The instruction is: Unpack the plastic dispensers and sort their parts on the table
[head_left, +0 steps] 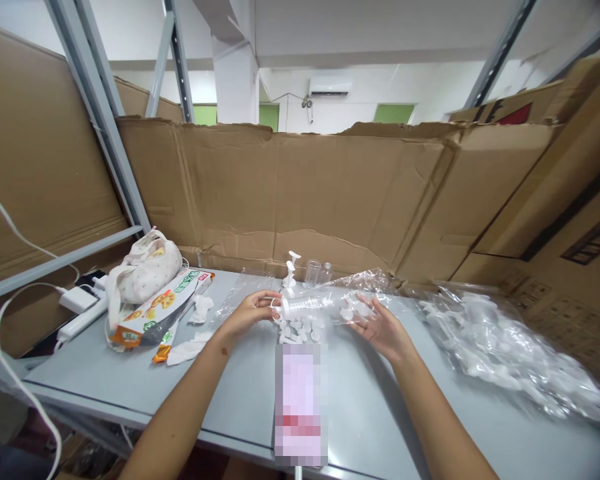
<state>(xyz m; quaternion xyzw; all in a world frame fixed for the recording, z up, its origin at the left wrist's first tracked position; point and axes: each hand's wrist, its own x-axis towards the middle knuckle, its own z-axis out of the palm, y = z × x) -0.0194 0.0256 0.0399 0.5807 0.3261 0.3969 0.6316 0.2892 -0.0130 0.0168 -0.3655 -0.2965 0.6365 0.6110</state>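
We've got the L hand [250, 312] closed w/ its fingers on the L end of a clear ribbed container [307, 306], which lies approx. level above the ctr. of the grey surface [380, 427]. Our R hand [383, 331] is palm-up, fingers loosely curled and spread, by a clear plastic bag [375, 283] w/ white bits in it; can't tell if they pinch the film.

Small white pieces [300, 330] sit in a pile just below the container, btwn our hands. Behind it a white pump top [291, 270] stands upright, w/ a clear cup [312, 272] and a clear bottle [325, 273] to its R. Nearer us, below the pile, is a pixelated pink rectangle [300, 407], details n/a.

Far R: big clear bag of white parts [505, 347]. On the L: an orange-and-white box [163, 310], a white cloth bag [147, 270] behind it, crumpled tissue [200, 310] beside it, plus a white power strip [83, 323]. Cardboard [305, 187] walls the back.
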